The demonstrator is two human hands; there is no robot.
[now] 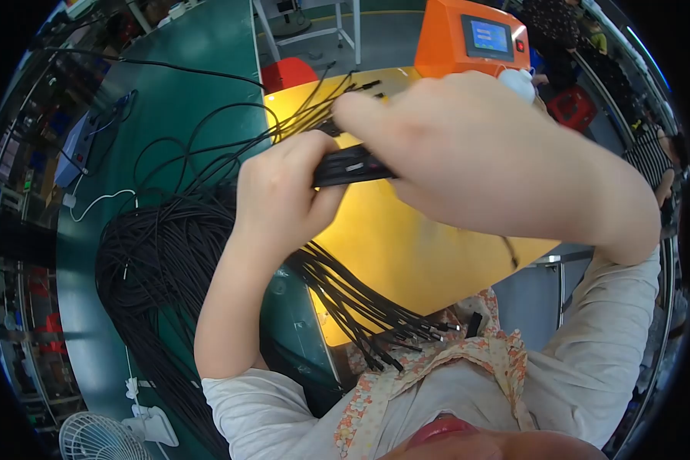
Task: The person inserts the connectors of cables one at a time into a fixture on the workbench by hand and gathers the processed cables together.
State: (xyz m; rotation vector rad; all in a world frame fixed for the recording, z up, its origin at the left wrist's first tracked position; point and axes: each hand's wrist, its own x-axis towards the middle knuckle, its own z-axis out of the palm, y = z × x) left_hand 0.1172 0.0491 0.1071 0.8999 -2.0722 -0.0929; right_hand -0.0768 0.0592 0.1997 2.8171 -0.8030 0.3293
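Between both hands, above the yellow board (429, 257), is a flat black object (351, 166) with a small light mark. My left hand (284, 180) is closed round its left end. My right hand (437, 142) is closed at its right end, with the fingertips partly hidden. Below my left hand, a bundle of black cables (353, 287) fans out over the board's front edge, with connector ends showing. More cable ends (368, 86) lie at the back of the board. A large coil of black cables (169, 245) lies to the left of my left forearm.
An orange machine (445, 38) with a lit screen stands behind the board. The green table (161, 92) carries a blue-grey box (77, 149) at the left. A white fan (103, 438) is at the lower left. Other people (548, 34) are at the upper right.
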